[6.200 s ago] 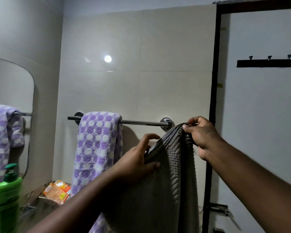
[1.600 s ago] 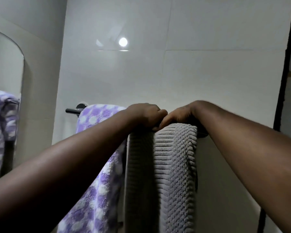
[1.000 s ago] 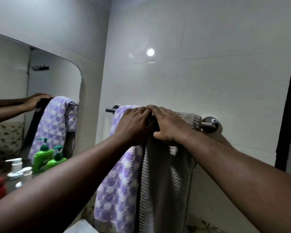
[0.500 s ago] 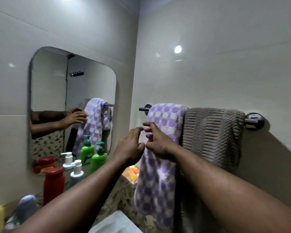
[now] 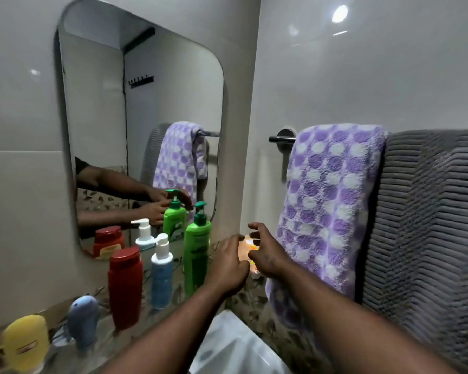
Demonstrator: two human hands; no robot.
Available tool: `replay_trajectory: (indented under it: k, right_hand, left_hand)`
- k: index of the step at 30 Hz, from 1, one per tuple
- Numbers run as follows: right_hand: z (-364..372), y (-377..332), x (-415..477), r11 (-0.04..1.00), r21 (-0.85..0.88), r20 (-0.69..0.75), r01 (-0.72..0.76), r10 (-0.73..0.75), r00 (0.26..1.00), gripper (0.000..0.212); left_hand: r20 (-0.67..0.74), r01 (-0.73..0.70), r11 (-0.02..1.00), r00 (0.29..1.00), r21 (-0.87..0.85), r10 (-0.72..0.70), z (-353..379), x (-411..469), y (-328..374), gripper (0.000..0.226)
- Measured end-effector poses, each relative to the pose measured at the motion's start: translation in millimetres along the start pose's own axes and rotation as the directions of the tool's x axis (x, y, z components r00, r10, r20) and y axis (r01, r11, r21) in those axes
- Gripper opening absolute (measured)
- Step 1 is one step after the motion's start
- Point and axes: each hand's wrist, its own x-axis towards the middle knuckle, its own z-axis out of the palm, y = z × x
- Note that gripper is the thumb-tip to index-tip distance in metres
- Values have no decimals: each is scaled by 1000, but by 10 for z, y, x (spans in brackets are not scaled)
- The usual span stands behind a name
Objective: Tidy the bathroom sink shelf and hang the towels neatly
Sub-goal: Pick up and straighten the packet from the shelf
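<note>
A purple-and-white spotted towel and a grey ribbed towel hang side by side on the chrome rail. Both my hands hover over an orange packet at the shelf's far right corner. My left hand is spread, fingers apart, just left of the packet. My right hand is curled above it with fingers apart, holding nothing that I can see. Along the glass shelf stand a green pump bottle, a blue pump bottle and a red bottle.
A blue-grey item and a yellow item sit at the shelf's left end. The mirror hangs above the shelf. The white sink lies below my arms. Patterned tile runs under the shelf.
My hands left the towels and dropped down to the orange packet on the shelf. The view swung left and down, bringing the bottles and sink into sight.
</note>
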Motion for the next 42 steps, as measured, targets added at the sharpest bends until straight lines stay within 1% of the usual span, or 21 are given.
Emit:
replay_trajectory:
  k: [3, 6, 8, 11, 13, 15, 17, 19, 21, 22, 25, 30, 32, 34, 38, 42]
  right_hand:
    - [25, 193, 173, 997, -54, -58, -50, 47, 997, 68]
    - [2, 424, 345, 988, -101, -133, -114, 100, 986, 61]
    - [-24, 594, 449, 980, -125, -156, -152, 132, 979, 59]
    - [-40, 775, 564, 971, -133, -153, -200, 179, 972, 57]
    - [-24, 856, 649, 965, -150, -135, -216, 196, 971, 54]
    - [23, 894, 726, 954, -213, -123, -211, 188, 974, 52]
    - [98, 930, 791, 937, -286, -122, -199, 170, 978, 48]
    - [176, 950, 824, 926, -324, -116, -196, 167, 979, 41]
    - [245, 978, 826, 926, -314, -128, -207, 175, 976, 38]
    - [271, 1000, 821, 931, -293, -146, -217, 181, 973, 37]
    - [296, 1047, 776, 945, -201, -184, -257, 221, 958, 32]
    - [264, 1058, 646, 957, -28, -181, -288, 279, 943, 23]
    - [248, 1050, 592, 951, 36, -136, -306, 309, 941, 22]
    - [246, 1058, 514, 944, 47, -49, -326, 328, 943, 22]
    - [292, 1151, 385, 941, 46, 100, -335, 330, 939, 34]
    - [349, 1144, 199, 925, 88, 207, -369, 346, 915, 28]
  left_hand:
    - [26, 95, 990, 995, -103, -92, 156, 40, -80, 48]
    - [41, 201, 960, 980, -194, -196, 345, 124, -219, 51]
    - [52, 297, 915, 954, -275, -294, 467, 189, -288, 49]
    - [51, 423, 829, 898, -366, -436, 604, 296, -347, 42]
    - [33, 462, 792, 871, -398, -491, 694, 385, -379, 28]
    - [20, 481, 773, 854, -412, -521, 789, 458, -438, 13]
    - [5, 505, 758, 834, -413, -552, 890, 532, -507, 13]
    - [-2, 535, 742, 810, -404, -586, 997, 630, -620, 18]
    - [-10, 556, 732, 793, -394, -609, 1140, 748, -829, 33]
    - [-13, 568, 730, 786, -380, -618, 1184, 788, -886, 35]
    - [-49, 556, 759, 795, -338, -604, 1132, 740, -704, 22]
    - [-77, 546, 780, 802, -304, -592, 1109, 594, -593, 21]
    - [-73, 533, 788, 813, -307, -578, 1084, 492, -573, 20]
    - [-49, 519, 804, 831, -290, -553, 1048, 357, -568, 19]
    - [-19, 514, 832, 848, -206, -529, 964, 95, -568, 21]
    - [-29, 532, 835, 841, -144, -541, 916, -175, -585, 22]
